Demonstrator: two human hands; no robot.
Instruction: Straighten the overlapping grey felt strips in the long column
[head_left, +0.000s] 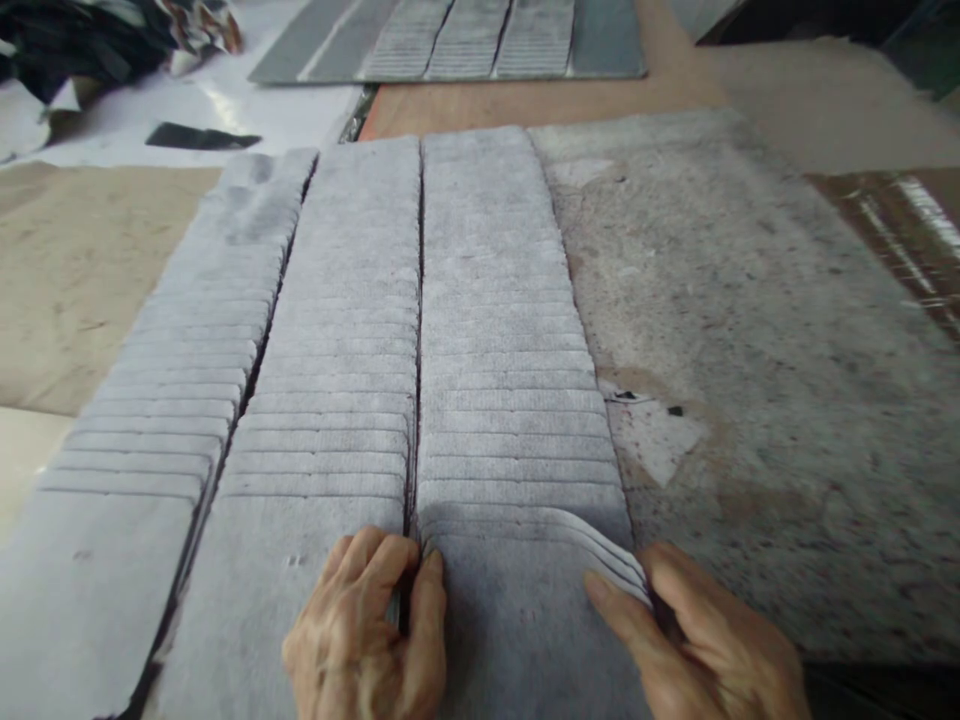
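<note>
Three rows of overlapping grey felt-like pieces lie fanned out on a worn grey board [750,330]: a left row [172,370], a middle row [337,350] and a right row [502,350]. My left hand [367,640] rests at the near end, fingers curled into the gap between the middle and right rows, gripping the left edge of the nearest pieces [517,600]. My right hand [705,640] pinches the right edge of those same pieces, where several layers lift slightly.
A second board with similar grey rows [465,40] lies at the far end. White sheet with dark scraps [187,110] at the far left. Brown paper [75,260] covers the table to the left; shiny brown tape [900,240] at the right.
</note>
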